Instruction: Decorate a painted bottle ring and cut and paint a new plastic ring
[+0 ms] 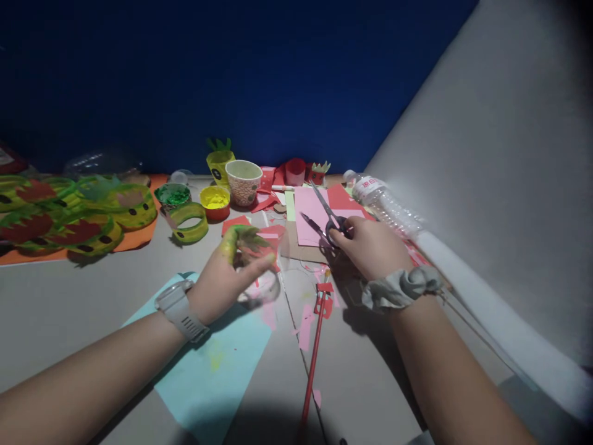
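Observation:
My right hand grips a pair of scissors by the black handles, blades spread over pink paper. Fingers of my left hand are smeared with green and yellow paint and blurred; the thumb stretches away from them. Just below that thumb lies a blurred, clear round thing; whether the hand touches it, I cannot tell. Between my hands a red-handled paintbrush rests by red and pink paper scraps. Light blue paper lies under my left wrist.
Painted green-yellow rings sit on orange paper at the left. Behind my left hand are a green paint cup, a yellow paint cup, a single ring and a paper cup. A plastic bottle lies back right.

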Tool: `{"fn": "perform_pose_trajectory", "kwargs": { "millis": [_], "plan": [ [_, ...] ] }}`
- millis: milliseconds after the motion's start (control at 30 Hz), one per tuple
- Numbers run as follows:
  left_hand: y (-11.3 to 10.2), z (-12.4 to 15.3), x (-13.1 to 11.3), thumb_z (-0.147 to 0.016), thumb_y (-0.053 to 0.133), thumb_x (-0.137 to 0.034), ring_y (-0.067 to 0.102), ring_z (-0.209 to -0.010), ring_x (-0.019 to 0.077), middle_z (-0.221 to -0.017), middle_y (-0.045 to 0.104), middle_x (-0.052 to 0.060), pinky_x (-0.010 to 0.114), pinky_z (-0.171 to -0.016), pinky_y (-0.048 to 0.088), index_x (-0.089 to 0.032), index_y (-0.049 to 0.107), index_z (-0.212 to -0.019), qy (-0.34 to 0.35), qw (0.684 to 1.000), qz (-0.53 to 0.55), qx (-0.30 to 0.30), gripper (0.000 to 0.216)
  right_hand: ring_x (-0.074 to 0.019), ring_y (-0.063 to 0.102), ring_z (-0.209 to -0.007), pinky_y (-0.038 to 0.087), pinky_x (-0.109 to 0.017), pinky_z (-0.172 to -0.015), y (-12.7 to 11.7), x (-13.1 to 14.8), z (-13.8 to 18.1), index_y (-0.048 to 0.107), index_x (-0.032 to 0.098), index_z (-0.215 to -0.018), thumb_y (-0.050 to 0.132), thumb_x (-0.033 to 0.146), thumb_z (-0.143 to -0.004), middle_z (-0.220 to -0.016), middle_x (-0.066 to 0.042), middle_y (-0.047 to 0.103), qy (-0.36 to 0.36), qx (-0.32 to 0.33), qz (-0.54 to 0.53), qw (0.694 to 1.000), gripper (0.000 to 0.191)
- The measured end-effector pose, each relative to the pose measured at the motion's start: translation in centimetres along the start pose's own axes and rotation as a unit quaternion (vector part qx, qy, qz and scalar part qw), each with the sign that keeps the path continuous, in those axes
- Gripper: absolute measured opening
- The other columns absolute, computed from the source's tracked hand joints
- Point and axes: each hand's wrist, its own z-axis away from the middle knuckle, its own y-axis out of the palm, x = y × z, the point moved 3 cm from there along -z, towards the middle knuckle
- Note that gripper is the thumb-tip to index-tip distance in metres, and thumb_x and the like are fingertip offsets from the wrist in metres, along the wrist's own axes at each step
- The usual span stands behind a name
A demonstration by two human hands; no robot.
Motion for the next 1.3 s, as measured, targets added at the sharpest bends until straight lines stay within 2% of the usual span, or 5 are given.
{"fn": "perform_pose_trajectory", "kwargs": {
  "millis": [433, 633, 967, 1100, 1300],
  "plan": [
    [0.7, 0.9, -1.3, -0.067, 0.072, -0.060, 0.062, -0.091, 0.0250, -0.105, 0.063, 0.011, 0.040, -0.078, 0.051, -0.018, 0.054, -0.116, 0.074, 0.983, -0.132, 0.102, 0.067, -0.0300, 0.057, -0.112, 0.046, -0.040, -0.085, 1.3, 0.9, -0.7, 0.047, 0.008, -0.133, 0.033, 0.013, -0.091, -0.133, -0.023, 0.052, -0.139, -0.154, -0.032, 0.978, 0.044],
    [1.4, 1.5, -1.8, -0.066, 0.071, -0.062, 0.063, -0.094, 0.0264, -0.103, 0.066, 0.013, 0.039, -0.081, 0.053, -0.016, 0.054, -0.118, 0.285, 0.939, -0.159, 0.108, 0.072, -0.0225, 0.059, -0.062, 0.041, -0.033, -0.060, 0.1, 3.2, 0.2, 0.057, 0.020, -0.081, 0.035, 0.040, -0.097, -0.067, -0.007, 0.062, -0.147, -0.093, -0.098, 0.980, 0.034],
    [3.0, 3.1, -1.6, -0.086, 0.054, -0.046, 0.057, -0.112, 0.0220, -0.130, 0.062, 0.011, 0.033, -0.097, 0.048, -0.011, 0.049, -0.123, 0.557, 0.796, -0.208, 0.109, 0.052, -0.0272, 0.057, -0.075, 0.043, -0.041, -0.075, -2.3, 2.8, -1.7, 0.054, 0.024, -0.077, 0.038, 0.035, -0.093, -0.072, -0.009, 0.063, -0.307, -0.113, -0.013, 0.945, 0.025],
    [3.9, 4.2, -1.2, -0.090, 0.050, -0.037, 0.059, -0.109, 0.0196, -0.130, 0.062, 0.010, 0.030, -0.098, 0.049, -0.015, 0.057, -0.114, 0.638, 0.729, -0.224, 0.107, 0.034, -0.0234, 0.055, -0.062, 0.043, -0.039, -0.069, -3.0, 0.5, -2.5, 0.057, 0.025, -0.081, 0.040, 0.032, -0.092, -0.069, -0.007, 0.062, -0.284, -0.098, 0.007, 0.954, 0.021],
    [4.7, 4.5, -0.6, -0.091, 0.049, -0.036, 0.057, -0.115, 0.0193, -0.135, 0.057, 0.010, 0.030, -0.102, 0.048, -0.016, 0.055, -0.118, 0.648, 0.717, -0.231, 0.113, 0.034, -0.0185, 0.059, -0.054, 0.042, -0.030, -0.055, -2.1, -4.3, -4.0, 0.063, 0.021, -0.084, 0.048, 0.036, -0.087, -0.065, -0.004, 0.066, -0.186, 0.022, 0.000, 0.982, 0.021]
  ]
}}
